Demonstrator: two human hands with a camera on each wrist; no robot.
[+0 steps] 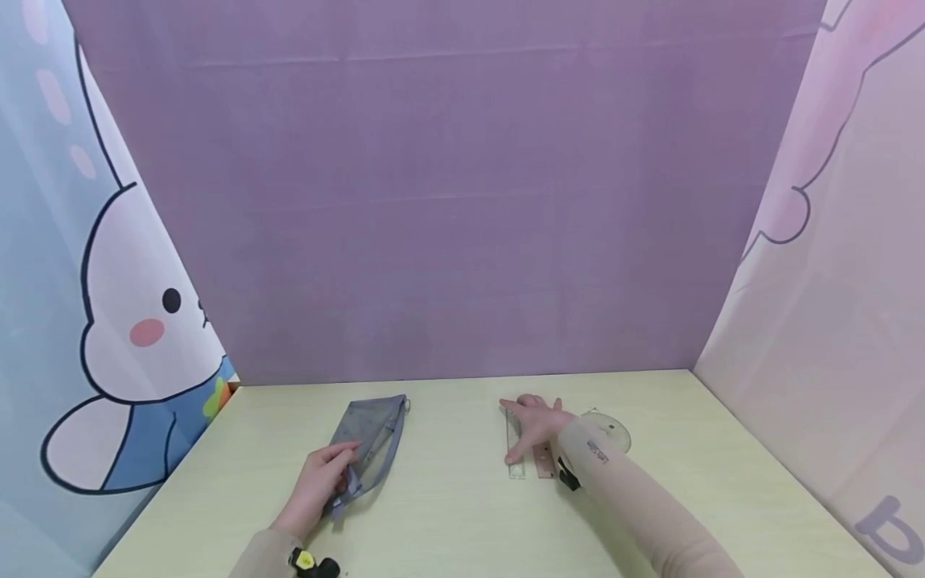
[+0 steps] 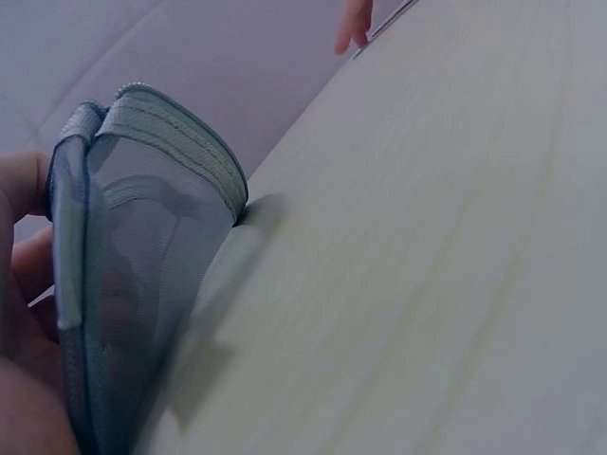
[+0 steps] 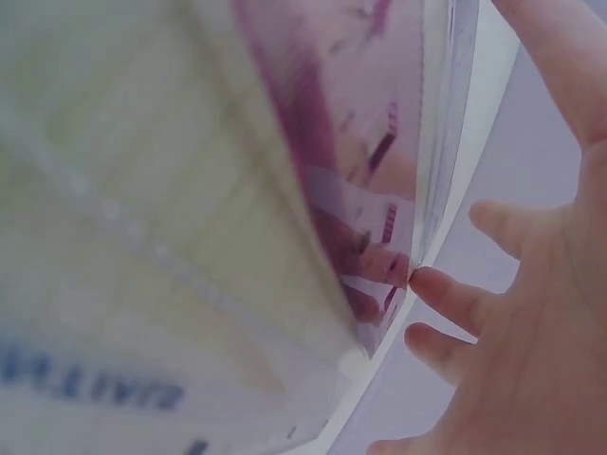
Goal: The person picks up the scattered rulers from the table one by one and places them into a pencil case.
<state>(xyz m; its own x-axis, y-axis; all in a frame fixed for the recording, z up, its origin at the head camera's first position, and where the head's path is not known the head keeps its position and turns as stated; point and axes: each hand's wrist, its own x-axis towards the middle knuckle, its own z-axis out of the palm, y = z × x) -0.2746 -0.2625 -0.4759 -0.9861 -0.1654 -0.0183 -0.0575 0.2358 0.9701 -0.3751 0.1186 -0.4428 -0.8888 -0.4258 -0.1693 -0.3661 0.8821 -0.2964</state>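
Observation:
On the left of the table, my left hand (image 1: 316, 484) holds a grey-blue mesh pouch (image 1: 370, 425) by its near side. The left wrist view shows the fingers gripping the edge of this see-through pouch (image 2: 161, 227), with its banded end standing up. My right hand (image 1: 536, 421) is spread over a narrow clear ruler (image 1: 516, 470), its fingers extended. Beside that lies a pink see-through ruler (image 1: 544, 462), partly under the wrist. A clear round-edged protractor (image 1: 616, 432) shows behind the right sleeve. In the right wrist view, a fingertip is right at the end of the pink ruler (image 3: 379, 190).
The pale wooden table (image 1: 448, 506) meets a purple cloth backdrop (image 1: 462, 201) at its far edge. A cartoon-printed curtain (image 1: 152, 321) hangs on the left, a pale pink one (image 1: 817, 321) on the right. Bare tabletop lies between the two hands.

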